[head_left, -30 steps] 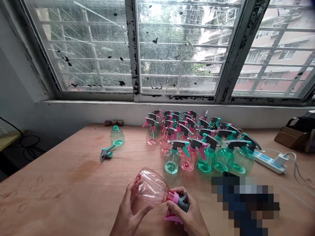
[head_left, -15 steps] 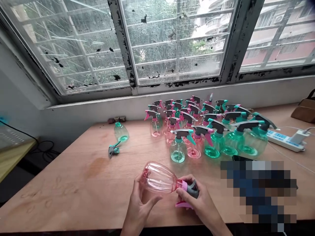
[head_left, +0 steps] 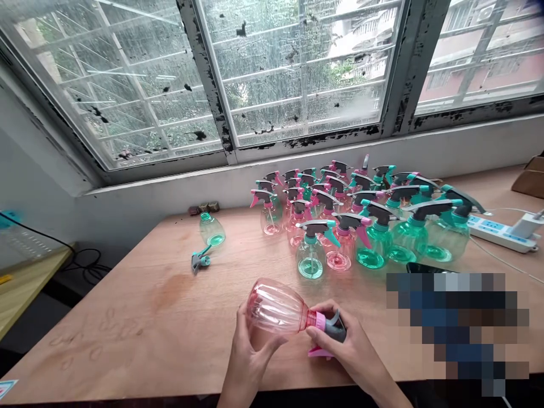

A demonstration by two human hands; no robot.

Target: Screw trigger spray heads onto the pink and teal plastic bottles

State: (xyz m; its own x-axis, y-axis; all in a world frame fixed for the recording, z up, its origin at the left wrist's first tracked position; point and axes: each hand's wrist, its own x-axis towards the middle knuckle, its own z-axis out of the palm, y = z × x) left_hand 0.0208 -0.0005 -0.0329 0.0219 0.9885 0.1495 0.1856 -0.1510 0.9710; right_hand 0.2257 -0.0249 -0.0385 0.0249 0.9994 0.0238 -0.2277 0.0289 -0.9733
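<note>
A clear pink spray bottle (head_left: pixel 278 306) lies on its side in the air above the table's front, its base toward the left. My left hand (head_left: pixel 250 340) curls round the base end, the thumb along its underside. At the neck, my right hand (head_left: pixel 335 334) grips the spray head (head_left: pixel 335 327), which is dark grey with a pink collar and a pink trigger; the fingers partly hide it. Collar and bottle neck meet. Farther left stand an uncapped green bottle (head_left: pixel 212 229) and, in front of it, a loose grey and teal spray head (head_left: pixel 200 260).
Several pink and green spray bottles (head_left: pixel 311 260) stand grouped on the wooden table (head_left: pixel 140 294) below the window. A white power strip (head_left: pixel 501 233) with cables lies to the right. A pixelated patch covers the right front, with a dark phone-like edge (head_left: pixel 429 268) behind it.
The view has shifted slightly, so the scene sits a little differently. Both hands keep their hold on the pink bottle and its spray head, with hardly any visible difference.
</note>
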